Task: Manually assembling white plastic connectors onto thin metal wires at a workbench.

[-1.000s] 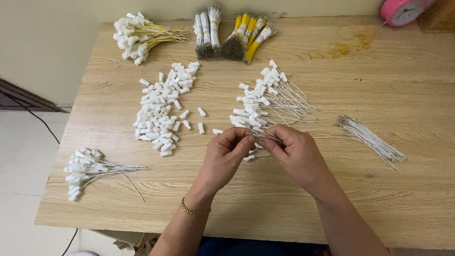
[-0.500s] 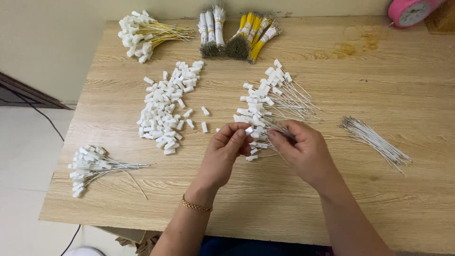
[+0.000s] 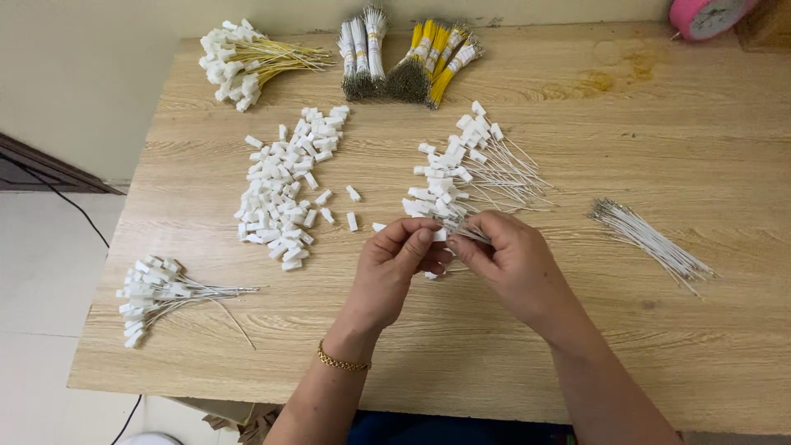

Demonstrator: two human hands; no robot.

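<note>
Hands are meeting at the tabletop [image 3: 659, 346] centre, the left hand [image 3: 395, 264] pinching a small white connector [image 3: 439, 235] while the right hand [image 3: 515, 264] is gripping a thin wire [image 3: 471, 236] at it, beside the pile of finished wired connectors [image 3: 461, 177]; no containers are showing.

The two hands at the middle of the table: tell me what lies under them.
Under the left hand and right hand lies the wooden table. A small white plug shows between the fingertips. Whether loose plugs lie beneath the palms is hidden.
</note>
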